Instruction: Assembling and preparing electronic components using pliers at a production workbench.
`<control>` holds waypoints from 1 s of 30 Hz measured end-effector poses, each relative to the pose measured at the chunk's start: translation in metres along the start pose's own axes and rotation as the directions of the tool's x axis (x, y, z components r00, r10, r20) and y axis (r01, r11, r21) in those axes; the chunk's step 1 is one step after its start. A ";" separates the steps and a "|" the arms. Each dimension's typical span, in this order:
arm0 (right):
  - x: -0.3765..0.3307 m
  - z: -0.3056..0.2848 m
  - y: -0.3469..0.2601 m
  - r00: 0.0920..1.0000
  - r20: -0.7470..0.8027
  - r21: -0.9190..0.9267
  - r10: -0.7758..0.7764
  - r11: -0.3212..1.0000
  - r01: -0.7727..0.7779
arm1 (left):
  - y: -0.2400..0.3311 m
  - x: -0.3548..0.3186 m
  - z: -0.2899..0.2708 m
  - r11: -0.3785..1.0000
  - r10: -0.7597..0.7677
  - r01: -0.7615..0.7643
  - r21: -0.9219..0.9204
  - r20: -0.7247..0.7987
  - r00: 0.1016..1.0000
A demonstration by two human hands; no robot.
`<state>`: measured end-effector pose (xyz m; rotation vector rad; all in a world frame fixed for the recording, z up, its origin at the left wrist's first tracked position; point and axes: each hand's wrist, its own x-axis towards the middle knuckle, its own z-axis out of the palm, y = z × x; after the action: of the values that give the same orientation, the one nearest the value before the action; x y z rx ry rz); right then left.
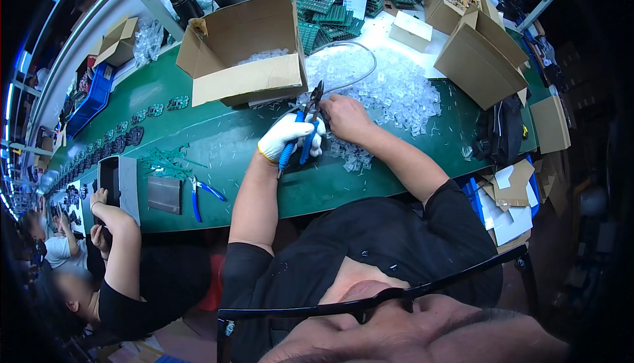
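Near: the left hand [288, 135], in a white glove, is closed around the blue handles of the cutters [305, 128]. Their long axis runs up and slightly right from the palm, jaws pointing away from the person. The left forearm rises almost straight from the lower edge. Just beyond, the bare right hand [347, 117] has its fingers curled together at the jaws; what they pinch cannot be told. The right forearm slants in from the right. Farther: clear plastic parts [396, 89] on the green table [218, 145], then a box [244, 49].
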<state>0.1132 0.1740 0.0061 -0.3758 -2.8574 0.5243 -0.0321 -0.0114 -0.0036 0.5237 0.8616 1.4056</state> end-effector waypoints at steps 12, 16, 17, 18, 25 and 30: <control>-0.038 -0.012 0.050 0.944 0.150 0.967 0.293 0.155 -0.202 | -0.001 0.000 0.009 0.996 -0.076 0.074 0.054 0.027 0.997; -0.044 -0.030 0.040 0.932 0.158 0.982 0.326 0.049 -0.183 | 0.000 -0.003 0.012 0.996 -0.070 0.069 0.051 0.017 0.997; -0.044 -0.030 0.040 0.933 0.144 0.983 0.331 0.058 -0.173 | 0.001 -0.002 0.013 0.993 -0.089 0.086 0.080 0.029 0.996; -0.043 -0.032 0.039 0.934 0.131 0.984 0.334 0.069 -0.162 | 0.003 -0.003 0.015 0.989 -0.106 0.101 0.110 0.039 0.994; -0.037 -0.039 0.018 0.909 0.209 0.978 0.362 -0.068 -0.197 | 0.002 -0.006 0.020 0.982 -0.120 0.114 0.151 0.030 0.992; -0.037 -0.039 0.019 0.919 0.177 0.976 0.353 0.059 -0.210 | 0.003 -0.007 0.023 0.975 -0.136 0.126 0.181 0.047 0.990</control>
<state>0.1620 0.1933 0.0286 -0.6242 -1.5725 2.2083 -0.0160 -0.0139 0.0137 0.6297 0.9613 1.1940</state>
